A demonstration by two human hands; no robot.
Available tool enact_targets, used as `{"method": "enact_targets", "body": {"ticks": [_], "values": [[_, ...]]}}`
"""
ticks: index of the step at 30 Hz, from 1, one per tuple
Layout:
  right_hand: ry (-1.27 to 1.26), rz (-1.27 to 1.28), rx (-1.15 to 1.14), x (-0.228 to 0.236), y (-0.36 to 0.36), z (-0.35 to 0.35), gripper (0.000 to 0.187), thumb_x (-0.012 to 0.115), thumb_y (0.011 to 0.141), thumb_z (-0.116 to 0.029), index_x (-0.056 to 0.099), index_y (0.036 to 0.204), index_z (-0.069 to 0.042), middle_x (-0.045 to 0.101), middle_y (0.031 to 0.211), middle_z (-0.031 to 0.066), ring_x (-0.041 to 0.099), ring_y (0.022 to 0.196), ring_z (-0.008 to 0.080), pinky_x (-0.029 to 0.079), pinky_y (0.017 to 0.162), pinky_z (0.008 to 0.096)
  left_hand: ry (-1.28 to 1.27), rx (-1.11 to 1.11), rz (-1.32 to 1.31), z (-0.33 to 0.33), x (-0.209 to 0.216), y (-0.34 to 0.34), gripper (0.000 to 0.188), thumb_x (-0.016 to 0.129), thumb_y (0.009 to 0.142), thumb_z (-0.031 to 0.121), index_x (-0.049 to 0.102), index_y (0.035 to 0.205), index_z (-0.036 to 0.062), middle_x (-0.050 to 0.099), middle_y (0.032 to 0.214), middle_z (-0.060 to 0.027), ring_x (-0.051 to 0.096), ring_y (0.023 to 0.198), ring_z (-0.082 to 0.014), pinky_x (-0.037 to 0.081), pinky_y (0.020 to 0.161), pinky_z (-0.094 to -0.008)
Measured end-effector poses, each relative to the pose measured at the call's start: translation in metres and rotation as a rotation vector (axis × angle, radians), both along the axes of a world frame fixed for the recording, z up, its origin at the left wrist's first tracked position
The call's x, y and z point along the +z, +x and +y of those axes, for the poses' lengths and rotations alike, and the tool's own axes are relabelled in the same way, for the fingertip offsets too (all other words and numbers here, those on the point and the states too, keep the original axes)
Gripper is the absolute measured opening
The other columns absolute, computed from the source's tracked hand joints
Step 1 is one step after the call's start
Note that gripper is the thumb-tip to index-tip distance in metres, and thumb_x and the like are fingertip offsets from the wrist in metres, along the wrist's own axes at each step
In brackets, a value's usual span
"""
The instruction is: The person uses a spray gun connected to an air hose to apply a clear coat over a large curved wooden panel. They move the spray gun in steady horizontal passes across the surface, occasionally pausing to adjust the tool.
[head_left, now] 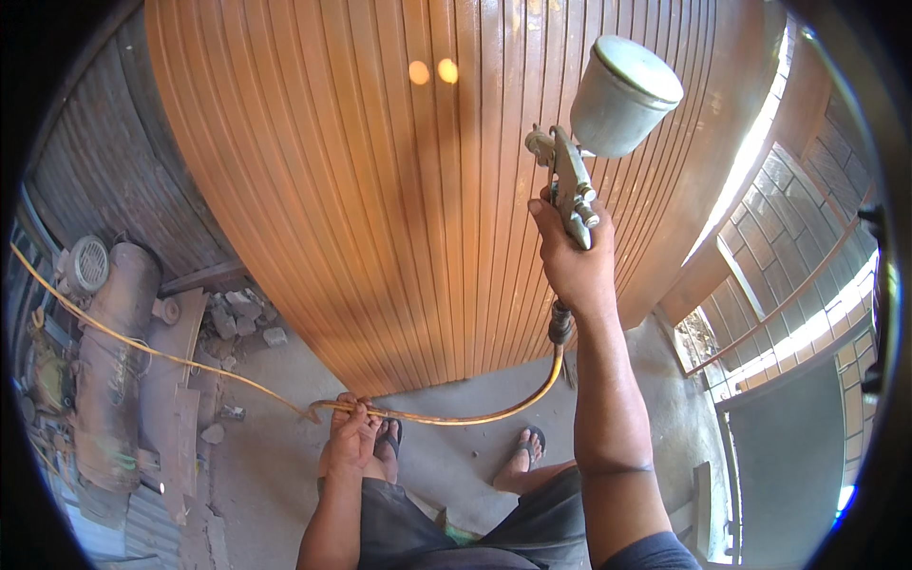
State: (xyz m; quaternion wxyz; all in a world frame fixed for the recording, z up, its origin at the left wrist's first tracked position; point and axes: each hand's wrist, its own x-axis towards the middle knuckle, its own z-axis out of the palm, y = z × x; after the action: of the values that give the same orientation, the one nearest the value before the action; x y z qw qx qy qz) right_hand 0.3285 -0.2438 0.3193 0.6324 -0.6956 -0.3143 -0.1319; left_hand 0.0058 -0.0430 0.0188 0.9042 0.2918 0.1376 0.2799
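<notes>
My right hand, raised in front of me, is wrapped round the grip of a metal spray gun. A grey lidded paint cup sits on the gun's upper right side. From the gun's lower end a yellowish air hose curves down and to the left. My left hand, low near my knee, is closed round that hose. Facing the gun is a large grooved panel, glossy orange-brown with darker patches in the middle.
An old air compressor stands at the left, and the hose runs toward it. Rubble lies beside it, near a corrugated metal sheet. On the right are a block wall and a grey panel. My sandalled feet stand on concrete.
</notes>
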Motion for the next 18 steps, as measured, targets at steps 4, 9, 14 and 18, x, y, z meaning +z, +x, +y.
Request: {"method": "enact_targets", "body": {"ticks": [4,9,14,18], "values": [[-0.049,0.019,-0.016,-0.019,-0.003,-0.002,0.017,0.076,0.099,-0.012,0.066,0.106,0.000,0.069,0.075,0.0090,0.064,0.069,0.0175,0.053,0.070,0.0353,0.019,0.016,0.023,0.001,0.005,-0.001,0.022,0.072,0.104,0.004,0.060,0.116,0.0179,0.068,0.109,-0.0060,0.065,0.091,-0.0177,0.053,0.083,-0.0341],[-0.108,0.068,-0.029,-0.046,-0.006,-0.003,0.018,0.076,0.098,-0.014,0.066,0.106,-0.001,0.070,0.077,0.0112,0.067,0.070,0.0199,0.054,0.071,0.0369,0.053,0.010,0.067,0.000,0.004,-0.004,0.020,0.073,0.103,0.005,0.061,0.114,0.0169,0.067,0.107,-0.0058,0.064,0.091,-0.0164,0.052,0.082,-0.0328],[-0.134,0.183,0.041,-0.079,-0.021,-0.016,0.018,0.074,0.103,-0.011,0.065,0.116,-0.002,0.061,0.081,-0.0020,0.053,0.062,0.0070,0.044,0.056,0.0281,0.076,0.115,0.577,0.020,-0.035,-0.010,0.017,0.074,0.104,0.013,0.062,0.116,0.0122,0.068,0.111,-0.0057,0.064,0.093,-0.0164,0.052,0.083,-0.0329],[0.071,0.500,0.416,-0.112,-0.056,-0.059,0.048,0.075,0.102,-0.020,0.056,0.140,0.002,0.070,0.110,0.0155,0.063,0.061,0.0159,0.050,0.052,0.0297,0.362,0.575,1.107,0.036,-0.048,-0.012,0.055,0.081,0.099,0.018,0.055,0.137,-0.0133,0.063,0.132,-0.0216,0.064,0.119,-0.0311,0.052,0.106,-0.0434]]}}
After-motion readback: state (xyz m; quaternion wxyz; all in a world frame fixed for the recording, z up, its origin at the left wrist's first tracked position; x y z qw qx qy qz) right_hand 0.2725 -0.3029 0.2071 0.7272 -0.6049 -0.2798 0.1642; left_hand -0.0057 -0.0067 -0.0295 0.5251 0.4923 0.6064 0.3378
